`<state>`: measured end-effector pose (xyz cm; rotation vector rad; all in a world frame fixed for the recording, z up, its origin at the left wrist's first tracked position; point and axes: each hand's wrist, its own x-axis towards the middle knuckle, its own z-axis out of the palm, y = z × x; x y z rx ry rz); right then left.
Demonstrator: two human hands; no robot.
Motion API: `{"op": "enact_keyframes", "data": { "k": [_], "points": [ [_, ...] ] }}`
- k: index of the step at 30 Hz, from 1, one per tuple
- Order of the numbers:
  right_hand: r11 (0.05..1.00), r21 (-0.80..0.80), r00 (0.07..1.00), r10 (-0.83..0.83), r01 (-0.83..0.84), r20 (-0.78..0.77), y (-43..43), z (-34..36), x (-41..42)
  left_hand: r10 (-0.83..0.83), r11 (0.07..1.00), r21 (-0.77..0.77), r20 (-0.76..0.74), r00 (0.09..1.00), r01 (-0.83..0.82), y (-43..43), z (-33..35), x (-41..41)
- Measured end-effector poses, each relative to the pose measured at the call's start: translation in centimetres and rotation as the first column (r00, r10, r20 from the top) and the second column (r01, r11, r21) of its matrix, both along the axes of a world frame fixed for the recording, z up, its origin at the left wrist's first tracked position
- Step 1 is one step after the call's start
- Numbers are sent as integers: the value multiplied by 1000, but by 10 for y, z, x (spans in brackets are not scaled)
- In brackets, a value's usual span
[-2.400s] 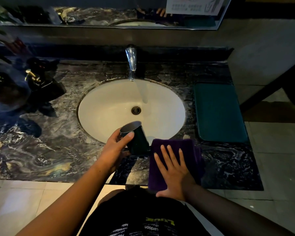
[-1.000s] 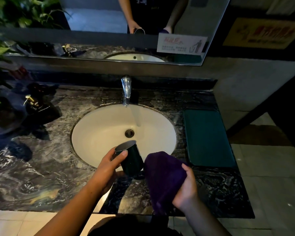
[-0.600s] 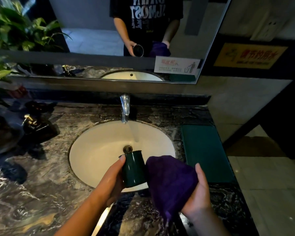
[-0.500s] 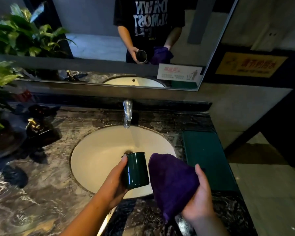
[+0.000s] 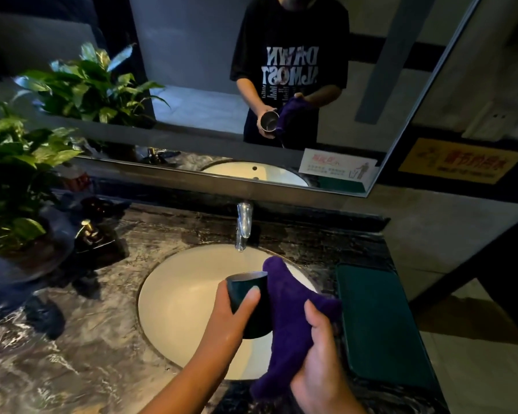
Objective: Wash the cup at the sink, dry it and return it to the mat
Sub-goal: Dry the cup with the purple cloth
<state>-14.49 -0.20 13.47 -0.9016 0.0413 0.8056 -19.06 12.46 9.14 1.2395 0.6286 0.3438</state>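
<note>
My left hand (image 5: 229, 315) grips a dark green cup (image 5: 247, 289) with a metal inside, held upright above the front of the white sink (image 5: 180, 297). My right hand (image 5: 320, 354) holds a purple cloth (image 5: 287, 318) and presses it against the cup's right side. The cloth's upper end stands above the cup's rim. The green mat (image 5: 380, 324) lies on the counter to the right of the sink, with nothing on it.
A chrome tap (image 5: 243, 225) stands behind the basin. A soap dispenser (image 5: 90, 234) and potted plants (image 5: 18, 174) fill the left of the dark marble counter (image 5: 72, 339). A mirror (image 5: 192, 85) hangs above. The counter ends right of the mat.
My right hand picked the purple cloth up off the counter and brought it against the cup. The cup was raised and turned upright. The camera tilted upward, showing more mirror.
</note>
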Motion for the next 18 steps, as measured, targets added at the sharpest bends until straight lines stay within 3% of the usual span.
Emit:
{"op": "enact_keyframes", "data": {
  "k": [6,18],
  "points": [
    [999,-40,1000,22,-22,5,6,2,-2,10,992,125,-17,1000,-8,1,5,-5],
    [999,-1,998,54,-54,19,0,2,6,-130,989,-72,19,991,131,1,12,-9]
  ]
}}
